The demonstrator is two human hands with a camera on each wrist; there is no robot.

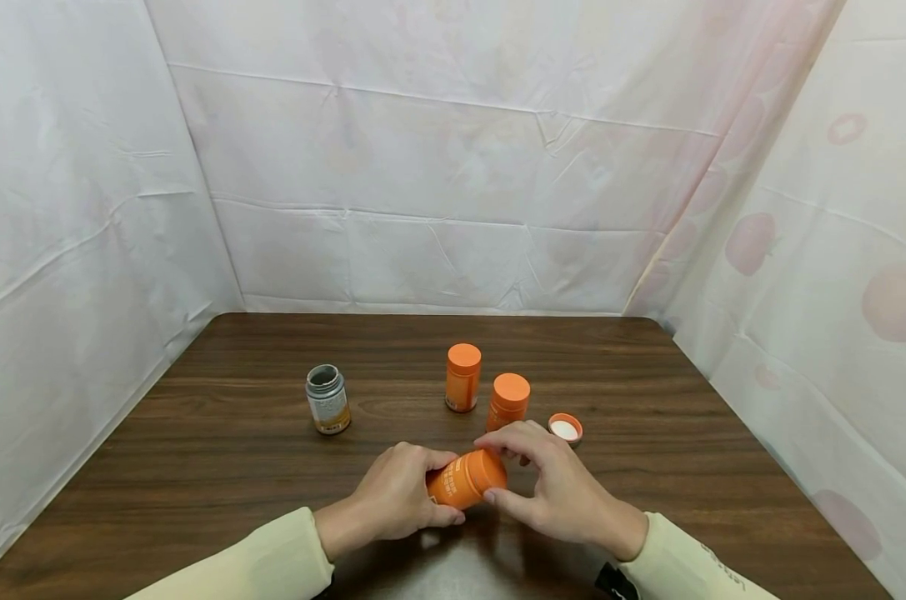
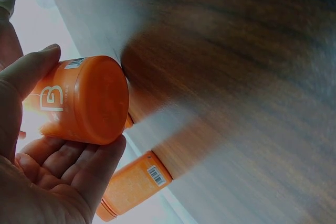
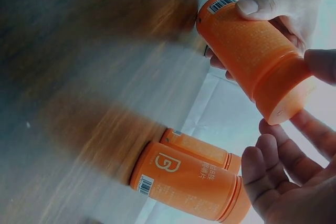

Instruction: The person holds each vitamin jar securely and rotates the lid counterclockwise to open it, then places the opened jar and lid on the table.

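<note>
My left hand (image 1: 396,493) grips an orange pill bottle (image 1: 456,483) round its body, tilted on its side with the capped end pointing right. The thumb and fingers of my right hand (image 1: 553,483) pinch the orange cap (image 3: 281,87) from opposite sides, the cap still seated on the bottle. In the left wrist view the bottle's base (image 2: 107,100) faces the camera, close over the table. Just beyond my right hand stands a capped orange bottle (image 1: 508,407), with another capped orange bottle (image 1: 463,379) a little farther back and left.
A grey bottle (image 1: 329,408) with an uncapped mouth stands to the left on the dark wooden table (image 1: 220,417). An orange-rimmed cap (image 1: 565,428) with a white inside lies upturned beyond my right hand. White sheets (image 1: 422,167) surround the back and sides.
</note>
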